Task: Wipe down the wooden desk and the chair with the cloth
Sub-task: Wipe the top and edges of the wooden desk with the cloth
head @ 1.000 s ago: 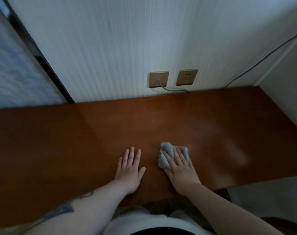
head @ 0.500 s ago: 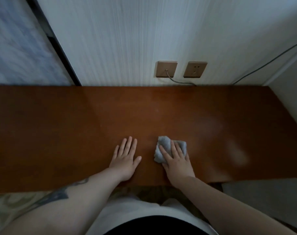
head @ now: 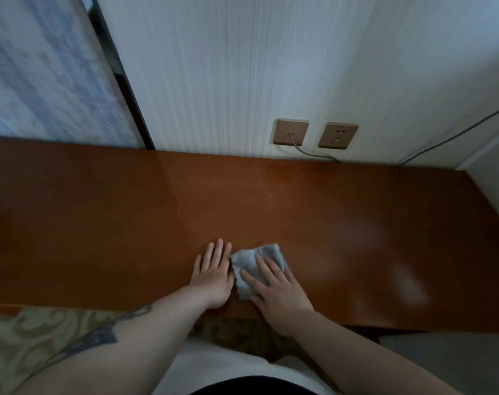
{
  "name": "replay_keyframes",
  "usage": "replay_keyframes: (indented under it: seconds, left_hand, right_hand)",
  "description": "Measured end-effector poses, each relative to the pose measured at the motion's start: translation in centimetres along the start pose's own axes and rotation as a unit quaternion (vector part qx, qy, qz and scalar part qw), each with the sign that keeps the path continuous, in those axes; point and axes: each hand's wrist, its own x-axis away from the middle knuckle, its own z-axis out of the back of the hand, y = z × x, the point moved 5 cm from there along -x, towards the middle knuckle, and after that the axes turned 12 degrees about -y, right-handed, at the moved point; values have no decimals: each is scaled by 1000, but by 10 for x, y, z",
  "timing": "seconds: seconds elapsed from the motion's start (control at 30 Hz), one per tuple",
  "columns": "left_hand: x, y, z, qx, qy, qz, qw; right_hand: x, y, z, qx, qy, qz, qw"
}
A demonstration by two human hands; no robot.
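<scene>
Pale striped wall [head: 242, 67] rises behind a reddish-brown wooden desk [head: 128, 223] that spans the view. Near the desk's front edge, at its middle, lies a crumpled grey cloth [head: 251, 263]. On the cloth, the right hand [head: 277, 289] presses flat with fingers straight and slightly spread. Touching the cloth's left side, the left hand [head: 214, 276] rests palm-down on the desk, fingers straight and close together. Above the desk's back edge, two tan sockets [head: 338, 136] sit on the wall; a grey cable [head: 308, 153] runs from the left one.
</scene>
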Motion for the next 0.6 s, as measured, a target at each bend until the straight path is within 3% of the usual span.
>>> replay_keyframes:
  seconds: [0.17,0.3,0.43,0.6]
  left_hand:
    - [-2,-2,-3,11,-17,12,1000]
    - [-6,2,-5,-4,-28,24,999]
    - [-8,0,-2,-5,-45,43,998]
    - [-8,1,-3,-2,-61,37,997]
  right_hand:
    - [-9,51,9,-101,27,-122,987]
    - [21,30,-14,-70,3,-77,995]
    - [-9,29,8,-26,-23,-14,999]
    - [-16,53,21,-123,4,-114,986]
